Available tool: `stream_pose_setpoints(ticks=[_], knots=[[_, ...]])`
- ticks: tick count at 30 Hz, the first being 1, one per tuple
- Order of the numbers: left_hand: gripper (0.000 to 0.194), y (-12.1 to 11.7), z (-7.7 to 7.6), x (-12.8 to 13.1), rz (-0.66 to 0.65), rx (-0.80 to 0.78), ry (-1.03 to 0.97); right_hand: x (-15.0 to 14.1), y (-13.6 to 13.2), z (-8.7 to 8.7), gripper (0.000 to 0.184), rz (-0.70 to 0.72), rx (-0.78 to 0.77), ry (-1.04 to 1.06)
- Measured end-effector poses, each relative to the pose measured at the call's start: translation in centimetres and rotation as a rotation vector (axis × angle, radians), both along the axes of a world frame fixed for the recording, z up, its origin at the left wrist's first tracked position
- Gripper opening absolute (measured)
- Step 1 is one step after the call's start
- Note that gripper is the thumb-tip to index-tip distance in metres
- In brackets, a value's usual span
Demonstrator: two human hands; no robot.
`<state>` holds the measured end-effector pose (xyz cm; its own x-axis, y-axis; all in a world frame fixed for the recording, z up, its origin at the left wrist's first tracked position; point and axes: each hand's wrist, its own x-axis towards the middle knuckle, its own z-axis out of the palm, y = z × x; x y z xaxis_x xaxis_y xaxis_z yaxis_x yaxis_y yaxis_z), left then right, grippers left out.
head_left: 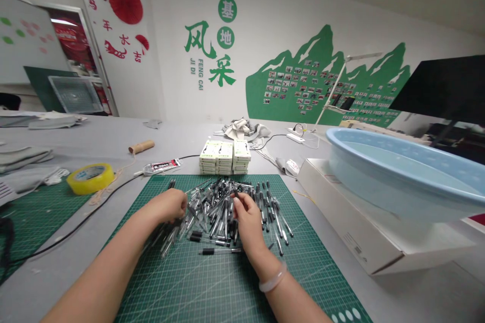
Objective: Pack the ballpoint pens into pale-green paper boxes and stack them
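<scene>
Loosely heaped pens (217,217): far half of the green mat (182,287), between and beneath both hands.
Right hand (248,217): thumb and finger pinching a dark pen (237,194), wrist slanting inward.
Left hand (172,205): curled over the heap's left; cannot tell whether it grips anything.
Near room: mat grid running toward the camera.
Far edge: stacked boxes (215,157).
Right edge: table strip (345,257), then carton (348,232) under basin (390,176).

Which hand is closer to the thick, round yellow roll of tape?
Left. The left hand is right of the yellow roll; the right hand is farther off that way.
</scene>
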<state>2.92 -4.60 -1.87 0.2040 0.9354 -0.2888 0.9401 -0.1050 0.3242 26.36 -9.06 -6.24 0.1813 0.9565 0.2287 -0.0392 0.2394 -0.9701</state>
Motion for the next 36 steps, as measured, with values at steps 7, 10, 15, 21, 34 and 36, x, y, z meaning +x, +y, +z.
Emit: stream_pose_setpoints(ticks=[7, 10, 15, 21, 34, 36], knots=[[0.007, -0.1, -1.0, 0.9, 0.093, -0.001, 0.069, -0.1, -0.1, 0.0, 0.021, 0.012, -0.004, -0.012], [0.008, -0.1, -1.4, 1.0, 0.099, 0.029, 0.094, -0.1, -0.1, -0.1, 0.021, 0.021, -0.005, -0.03], [0.011, -0.6, -1.4, 0.9, 0.097, 0.047, 0.125, -0.1, 0.0, -0.2, 0.022, 0.038, 0.011, -0.042], [0.017, -1.3, -1.4, 1.6, 0.066, 0.145, 0.204, -0.1, 0.1, -0.3, 0.02, 0.039, 0.012, -0.044], [0.004, -1.0, 1.1, 4.7, 0.224, 0.315, -0.759, -1.0, -0.6, -0.1, 0.022, 0.089, 0.03, -0.118], [0.01, -1.4, 1.3, 5.6, 0.222, 0.176, -1.111, -1.1, -0.7, -0.3, 0.021, 0.085, 0.07, -0.162]])
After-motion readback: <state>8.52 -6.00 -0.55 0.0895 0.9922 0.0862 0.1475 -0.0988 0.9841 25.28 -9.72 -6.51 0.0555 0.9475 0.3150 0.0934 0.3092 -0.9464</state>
